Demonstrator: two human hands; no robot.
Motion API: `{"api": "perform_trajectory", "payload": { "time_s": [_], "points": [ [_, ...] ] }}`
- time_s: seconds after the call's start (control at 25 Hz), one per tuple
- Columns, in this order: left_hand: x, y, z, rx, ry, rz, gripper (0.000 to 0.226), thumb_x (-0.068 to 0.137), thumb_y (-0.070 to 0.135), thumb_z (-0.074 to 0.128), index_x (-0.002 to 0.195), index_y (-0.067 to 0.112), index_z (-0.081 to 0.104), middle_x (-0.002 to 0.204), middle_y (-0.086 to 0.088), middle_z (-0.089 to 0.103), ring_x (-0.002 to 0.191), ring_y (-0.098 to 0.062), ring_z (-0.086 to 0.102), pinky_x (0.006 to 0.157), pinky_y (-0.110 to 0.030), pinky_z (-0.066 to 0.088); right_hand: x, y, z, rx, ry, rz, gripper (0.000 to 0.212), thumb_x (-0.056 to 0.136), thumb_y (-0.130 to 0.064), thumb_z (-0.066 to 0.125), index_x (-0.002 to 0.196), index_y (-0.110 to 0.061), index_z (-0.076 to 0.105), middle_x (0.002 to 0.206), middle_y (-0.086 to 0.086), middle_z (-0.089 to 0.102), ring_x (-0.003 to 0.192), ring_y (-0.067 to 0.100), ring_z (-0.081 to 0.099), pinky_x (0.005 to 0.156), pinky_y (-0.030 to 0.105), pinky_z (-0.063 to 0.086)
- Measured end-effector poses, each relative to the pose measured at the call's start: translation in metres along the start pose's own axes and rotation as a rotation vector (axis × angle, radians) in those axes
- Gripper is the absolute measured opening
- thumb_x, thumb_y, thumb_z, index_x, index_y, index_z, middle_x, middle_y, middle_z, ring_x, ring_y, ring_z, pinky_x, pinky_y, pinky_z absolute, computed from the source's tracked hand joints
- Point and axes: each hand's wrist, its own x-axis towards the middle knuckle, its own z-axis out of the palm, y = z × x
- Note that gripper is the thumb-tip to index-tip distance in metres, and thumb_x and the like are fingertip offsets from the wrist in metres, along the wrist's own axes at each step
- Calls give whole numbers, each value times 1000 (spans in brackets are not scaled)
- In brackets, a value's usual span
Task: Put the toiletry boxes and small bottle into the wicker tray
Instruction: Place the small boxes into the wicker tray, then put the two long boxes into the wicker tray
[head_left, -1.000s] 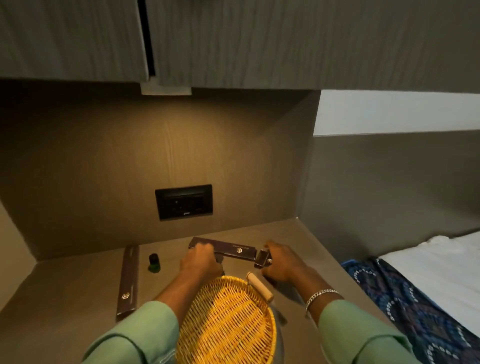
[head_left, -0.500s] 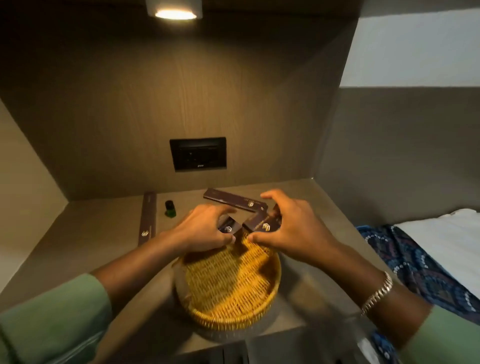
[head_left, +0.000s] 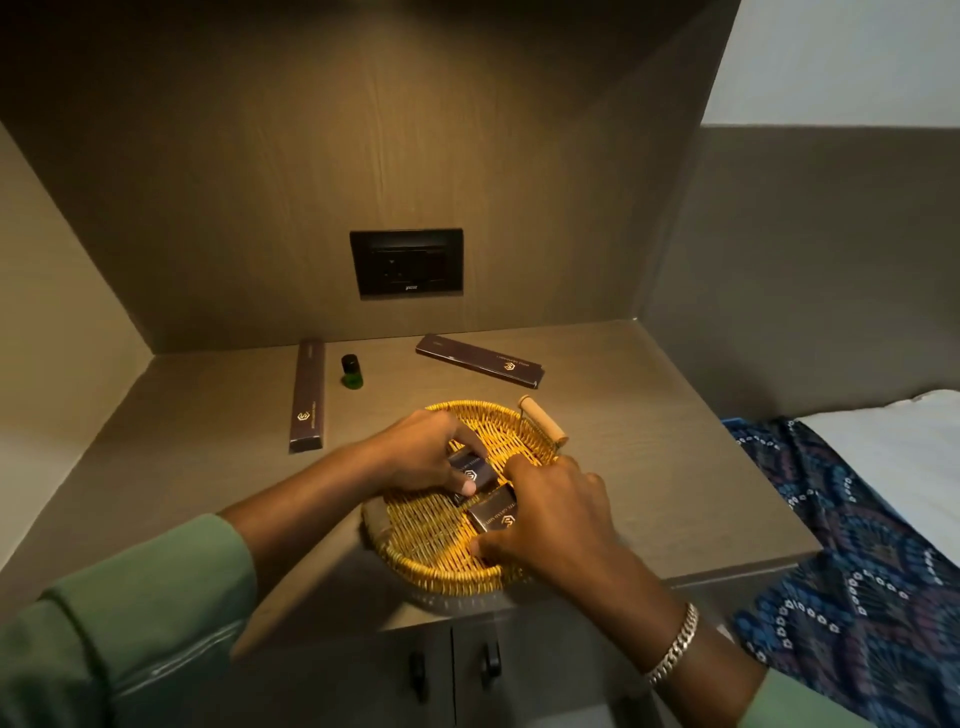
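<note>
Over the wicker tray (head_left: 441, 558) at the front edge of the shelf (head_left: 649, 467), your left hand (head_left: 421, 452) grips one small dark box (head_left: 470, 470) and your right hand (head_left: 556, 514) grips a second small box (head_left: 493, 514) — both boxes sit low inside the tray, touching or nearly so. Two long boxes remain outside: one (head_left: 309, 395) lies along the left side of the shelf, the other (head_left: 480, 360) near the back edge, angled. The small green bottle (head_left: 351, 371) stands just beside the left long box.

The tray overhangs the front edge a little, I judge; press down on its near rim as you let go and it could tip off. The bottle is upright and narrow — reaching for the left long box could knock it over and send it rolling. The long boxes look about as long as the tray is wide, so they may ride up on the rim. You have open room right of the tray and between it and the back edge; the wooden handle (head_left: 540, 425) stands up on the far right rim.
</note>
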Motion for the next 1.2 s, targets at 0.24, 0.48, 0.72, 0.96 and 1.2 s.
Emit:
{"api": "perform_trajectory", "payload": {
  "time_s": [0.24, 0.48, 0.72, 0.96, 1.2],
  "points": [
    [-4, -11, -22, -107, 50, -44, 59, 81, 43, 70, 136, 36, 49, 126, -4, 60, 111, -23, 57, 85, -37, 50, 16, 1, -22, 47, 38, 14, 62, 57, -75, 70, 94, -27, 58, 82, -8, 63, 80, 14, 58, 75, 37, 48],
    [12, -90, -66, -279, 836, -409, 39, 84, 31, 67, 119, 14, 57, 100, -16, 68, 86, -31, 66, 77, -43, 58, 105, 9, -46, 750, 31, 21, 26, 73, -44, 78, 84, -24, 66, 80, -4, 69, 76, 12, 65, 66, 34, 58],
    [27, -159, -59, -281, 670, -658, 42, 79, 35, 70, 109, 12, 56, 90, -7, 59, 74, -25, 62, 68, -42, 58, 197, 30, -19, 521, -53, 40, 20, 81, -24, 74, 87, -29, 56, 91, -1, 62, 82, 12, 59, 68, 31, 54],
    [40, -175, -76, -426, 540, -716, 56, 76, 14, 71, 126, 15, 48, 100, -13, 59, 83, -30, 64, 75, -47, 60, 229, 21, -1, 114, -114, -28, 27, 76, -26, 75, 88, -26, 51, 100, 4, 61, 89, 22, 58, 74, 35, 53],
    [16, -141, -136, -764, 551, -435, 103, 76, -2, 70, 146, 50, 16, 140, -17, 38, 87, -29, 61, 43, -30, 55, 230, 3, -30, 224, -52, -161, 21, 74, -23, 76, 87, -23, 60, 96, 5, 65, 82, 20, 62, 71, 43, 58]
  ]
}}
